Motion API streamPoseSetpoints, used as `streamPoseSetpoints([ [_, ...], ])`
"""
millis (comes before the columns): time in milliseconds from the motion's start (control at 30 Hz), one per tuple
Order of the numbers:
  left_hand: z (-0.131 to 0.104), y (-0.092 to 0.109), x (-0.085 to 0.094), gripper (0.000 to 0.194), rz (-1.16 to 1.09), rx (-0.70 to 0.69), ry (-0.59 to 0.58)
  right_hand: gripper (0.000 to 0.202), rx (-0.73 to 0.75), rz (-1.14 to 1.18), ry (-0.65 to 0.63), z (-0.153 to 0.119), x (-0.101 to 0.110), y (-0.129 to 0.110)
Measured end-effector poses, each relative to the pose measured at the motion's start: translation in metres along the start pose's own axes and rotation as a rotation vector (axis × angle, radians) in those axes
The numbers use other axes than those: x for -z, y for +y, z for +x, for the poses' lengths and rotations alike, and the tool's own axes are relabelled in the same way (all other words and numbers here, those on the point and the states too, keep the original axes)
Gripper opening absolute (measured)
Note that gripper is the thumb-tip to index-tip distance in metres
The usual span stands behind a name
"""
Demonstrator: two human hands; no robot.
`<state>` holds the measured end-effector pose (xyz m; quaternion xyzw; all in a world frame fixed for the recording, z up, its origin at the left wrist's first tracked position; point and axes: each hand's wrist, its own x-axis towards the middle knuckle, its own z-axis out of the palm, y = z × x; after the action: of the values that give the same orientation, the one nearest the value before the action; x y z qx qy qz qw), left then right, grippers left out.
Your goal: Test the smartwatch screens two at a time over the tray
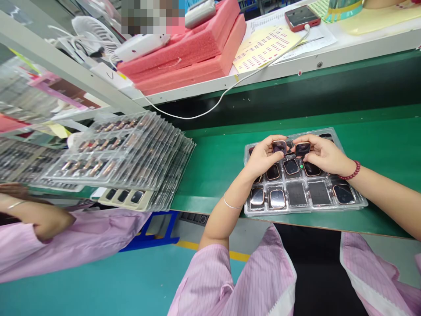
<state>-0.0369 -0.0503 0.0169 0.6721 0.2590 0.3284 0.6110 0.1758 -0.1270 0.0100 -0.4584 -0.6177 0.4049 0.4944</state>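
Both hands are over a clear plastic tray (305, 211) of square watch cases with dark glass and gold-coloured rims. My left hand (263, 153) is closed, pinching one watch case (279, 147) between thumb and fingers. Close beside it, my right hand (324, 151) is closed on another watch case (302, 149). Below the hands, more cases lie in the tray's pockets, such as a watch case (291, 166) in a middle row and a watch case (344, 193) at the front right corner. Two front-row pockets (308, 193) hold no case. The hands partly hide the back row.
A tall stack of filled clear trays (164, 162) leans on the green bench at the left. Red foam blocks (184, 52), a phone (301, 18) and a white cable (210, 109) lie on or hang from the shelf. A co-worker's arm (39, 217) is at far left.
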Motion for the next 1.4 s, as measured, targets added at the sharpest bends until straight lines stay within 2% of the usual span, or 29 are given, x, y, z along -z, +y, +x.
streamPoseSetpoints([
  [267, 0.0, 0.001, 0.0, 0.039, 0.029, 0.008, 0.009, 0.037, -0.027, -0.038, -0.007, 0.0, -0.001, -0.001],
  [467, 0.0, -0.002, 0.001, 0.055, -0.031, 0.013, -0.014, 0.058, -0.02, -0.017, -0.027, -0.001, 0.001, 0.003],
  [600, 0.0, -0.002, 0.002, 0.061, -0.086, 0.031, -0.019, 0.07, -0.025, 0.045, 0.004, -0.002, 0.002, 0.004],
  [733, 0.0, 0.001, 0.002, 0.067, -0.15, 0.046, -0.015, 0.064, -0.049, 0.122, 0.051, -0.002, -0.001, 0.004],
  [867, 0.0, 0.007, 0.003, 0.074, -0.264, 0.091, -0.051, 0.057, -0.161, 0.257, 0.059, 0.0, 0.001, 0.002],
  [967, 0.001, 0.013, 0.006, 0.067, -0.41, 0.163, -0.077, 0.046, -0.294, 0.484, -0.022, 0.003, 0.009, -0.003],
  [1033, 0.003, 0.015, 0.008, 0.06, -0.51, 0.257, -0.092, 0.052, -0.383, 0.626, -0.094, 0.006, 0.015, -0.006],
  [1133, 0.006, 0.016, 0.012, 0.065, -0.588, 0.387, -0.099, 0.062, -0.464, 0.726, -0.121, 0.008, 0.022, -0.008],
  [1300, 0.009, 0.011, 0.014, 0.068, -0.575, 0.379, -0.095, 0.064, -0.448, 0.692, -0.092, 0.008, 0.022, -0.006],
  [1400, 0.007, 0.008, 0.011, 0.059, -0.477, 0.307, -0.082, 0.05, -0.372, 0.586, -0.07, 0.007, 0.019, -0.005],
])
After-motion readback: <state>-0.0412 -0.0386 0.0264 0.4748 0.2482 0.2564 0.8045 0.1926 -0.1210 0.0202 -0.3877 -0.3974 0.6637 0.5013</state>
